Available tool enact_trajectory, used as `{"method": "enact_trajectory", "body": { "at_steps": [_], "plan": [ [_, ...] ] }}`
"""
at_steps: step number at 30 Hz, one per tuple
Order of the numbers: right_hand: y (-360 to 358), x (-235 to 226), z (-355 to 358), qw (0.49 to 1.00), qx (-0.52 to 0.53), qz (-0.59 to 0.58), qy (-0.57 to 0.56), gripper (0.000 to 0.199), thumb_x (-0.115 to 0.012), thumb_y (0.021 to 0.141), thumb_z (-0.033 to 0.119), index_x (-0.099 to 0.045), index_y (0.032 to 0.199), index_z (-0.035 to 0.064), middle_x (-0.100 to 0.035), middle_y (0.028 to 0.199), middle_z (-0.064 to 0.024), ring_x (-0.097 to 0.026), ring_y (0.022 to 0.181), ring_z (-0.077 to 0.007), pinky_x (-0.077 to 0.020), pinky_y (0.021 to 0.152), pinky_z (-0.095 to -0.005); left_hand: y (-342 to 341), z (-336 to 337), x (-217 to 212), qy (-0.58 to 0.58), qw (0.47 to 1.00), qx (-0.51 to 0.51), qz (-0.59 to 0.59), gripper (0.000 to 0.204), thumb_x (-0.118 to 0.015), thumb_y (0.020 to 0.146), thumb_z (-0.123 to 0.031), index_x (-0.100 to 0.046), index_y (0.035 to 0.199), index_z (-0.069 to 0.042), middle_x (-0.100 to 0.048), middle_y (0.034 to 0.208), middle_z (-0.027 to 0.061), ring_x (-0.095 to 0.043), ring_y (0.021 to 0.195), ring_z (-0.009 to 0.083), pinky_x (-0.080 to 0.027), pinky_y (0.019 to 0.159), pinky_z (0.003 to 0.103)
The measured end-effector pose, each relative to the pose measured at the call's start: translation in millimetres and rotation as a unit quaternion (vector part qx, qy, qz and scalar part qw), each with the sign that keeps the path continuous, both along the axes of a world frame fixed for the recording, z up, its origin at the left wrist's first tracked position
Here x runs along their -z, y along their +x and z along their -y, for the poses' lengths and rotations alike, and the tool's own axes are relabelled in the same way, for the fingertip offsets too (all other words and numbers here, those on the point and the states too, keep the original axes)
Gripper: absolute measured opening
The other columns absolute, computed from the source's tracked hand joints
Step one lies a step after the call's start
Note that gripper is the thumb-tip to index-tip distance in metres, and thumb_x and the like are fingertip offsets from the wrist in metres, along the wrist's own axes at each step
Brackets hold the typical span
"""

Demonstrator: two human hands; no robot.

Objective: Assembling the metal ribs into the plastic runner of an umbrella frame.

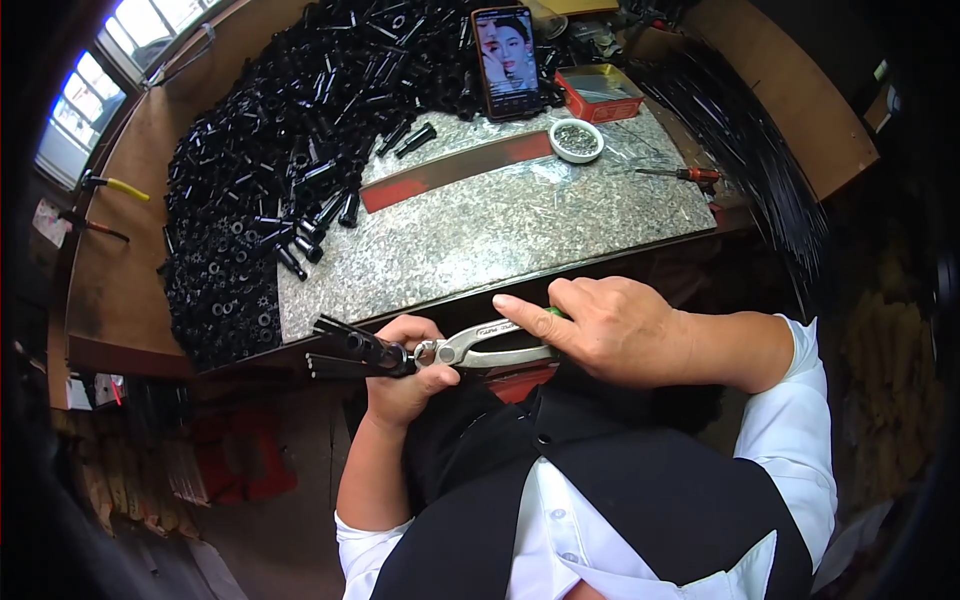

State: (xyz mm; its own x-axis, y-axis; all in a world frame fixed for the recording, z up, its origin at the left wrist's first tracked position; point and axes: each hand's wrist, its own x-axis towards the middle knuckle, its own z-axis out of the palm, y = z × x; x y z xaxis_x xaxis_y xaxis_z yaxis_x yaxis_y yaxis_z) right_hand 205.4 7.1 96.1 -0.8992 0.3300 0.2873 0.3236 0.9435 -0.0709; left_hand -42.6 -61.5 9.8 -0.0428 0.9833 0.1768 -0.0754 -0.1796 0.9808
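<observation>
In front of my body, just off the table's near edge, my left hand (pixel 408 385) grips a black tubular piece (pixel 385 355) between thumb and fingers. Several thin black rods (pixel 330 365) stick out from it toward the left. My right hand (pixel 620 330) is closed round the handles of metal pincers (pixel 490 340), its index finger stretched along them. A bit of green grip shows under that hand. The jaws of the pincers meet the right end of the tubular piece, close to my left thumb. Whether they bite on something there is too small to tell.
On the speckled tabletop (pixel 480 225) lie a red-brown bar (pixel 455 172), a white bowl (pixel 577 141) of small metal bits, a red box (pixel 600 92) and a screwdriver (pixel 685 175). A phone (pixel 505 62) stands upright. Black parts (pixel 270 150) heap at left; black rods (pixel 745 130) lie right.
</observation>
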Motion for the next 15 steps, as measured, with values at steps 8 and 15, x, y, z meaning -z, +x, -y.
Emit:
{"method": "enact_trajectory", "body": {
  "at_steps": [8, 15],
  "plan": [
    [-8.1, 10.2, 13.6, 0.994, 0.044, 0.036, 0.094, 0.061, -0.054, 0.077, 0.014, -0.045, 0.136, 0.0023, -0.042, 0.066, -0.0037, -0.049, 0.054, -0.0145, -0.0433, 0.044, -0.0251, 1.5, -3.8, 4.0, 0.001, 0.999, -0.041, -0.015, 0.019, -0.072, 0.076, -0.011, -0.056, 0.081, -0.003, -0.053, 0.065, -0.0023, -0.045, 0.057, 0.0039, -0.035, 0.052, 0.02],
    [-14.4, 16.4, -3.1, 0.989, 0.036, 0.037, -0.142, 0.067, -0.062, 0.074, 0.012, -0.038, 0.136, 0.0006, -0.056, 0.084, -0.0177, -0.064, 0.071, -0.0308, -0.0518, 0.06, -0.0402, 7.5, -7.1, 11.1, 0.04, 0.992, -0.117, 0.016, 0.031, -0.072, 0.082, -0.024, -0.051, 0.094, -0.004, -0.047, 0.062, -0.0022, -0.043, 0.049, 0.0046, -0.032, 0.044, 0.019]
  ]
}}
